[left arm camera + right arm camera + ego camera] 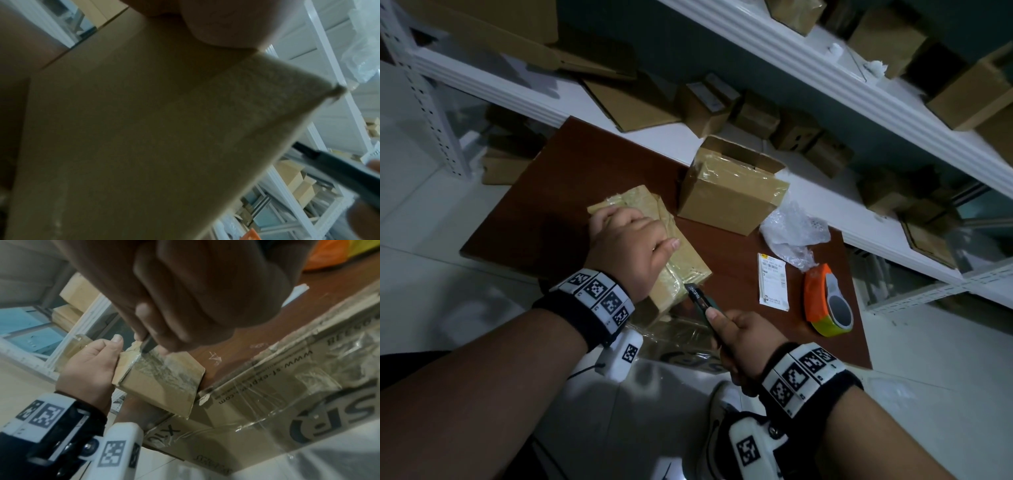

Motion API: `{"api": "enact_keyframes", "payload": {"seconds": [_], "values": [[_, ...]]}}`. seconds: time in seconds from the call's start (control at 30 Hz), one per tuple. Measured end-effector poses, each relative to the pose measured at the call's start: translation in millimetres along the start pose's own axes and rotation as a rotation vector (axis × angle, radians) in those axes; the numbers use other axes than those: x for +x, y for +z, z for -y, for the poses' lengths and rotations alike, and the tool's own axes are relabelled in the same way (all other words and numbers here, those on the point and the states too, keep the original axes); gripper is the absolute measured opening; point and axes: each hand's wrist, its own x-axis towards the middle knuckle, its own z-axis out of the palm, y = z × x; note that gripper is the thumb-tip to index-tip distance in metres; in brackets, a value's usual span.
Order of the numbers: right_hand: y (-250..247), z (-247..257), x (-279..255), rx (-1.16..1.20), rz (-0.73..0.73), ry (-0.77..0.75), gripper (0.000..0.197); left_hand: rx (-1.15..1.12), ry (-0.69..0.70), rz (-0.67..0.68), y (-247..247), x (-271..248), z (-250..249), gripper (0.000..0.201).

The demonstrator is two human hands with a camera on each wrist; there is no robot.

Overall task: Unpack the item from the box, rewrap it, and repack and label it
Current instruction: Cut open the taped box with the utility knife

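Note:
A small cardboard box [685, 263] wrapped in clear tape lies on the brown table [571, 171]. My left hand [626, 236] lies over its top and grips it, thumb along the near edge. In the right wrist view the left hand [92, 363] holds the box [162, 386] by its side. My right hand [736, 330] grips a black utility knife [697, 295], whose tip sits at the box's near corner. The blade [147, 344] touches the taped seam on top. In the left wrist view the box [144, 129] fills the frame and the knife [329, 160] comes in from the right.
An open, taped cardboard box [729, 195] stands behind. Bubble wrap [791, 226], a white shipping label [774, 281] and an orange tape dispenser [825, 301] lie to the right. A flattened printed carton [287, 386] hangs at the table's near edge. White shelves [825, 68] with several boxes surround the table.

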Motion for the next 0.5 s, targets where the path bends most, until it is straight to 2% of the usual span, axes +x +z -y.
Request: {"api": "enact_keyframes", "payload": {"seconds": [0.33,0.4,0.5], "values": [[2,-4,-2,0.044,-0.011,-0.007,0.046,-0.006,0.005,0.037,-1,4,-2,0.037],[2,-6,2,0.042,-0.021,-0.004,0.046,0.017,0.008,0.135,-6,8,-4,0.045],[0,-8,6,0.034,-0.025,0.009,0.046,0.046,0.018,0.415,-23,15,-7,0.073]]}}
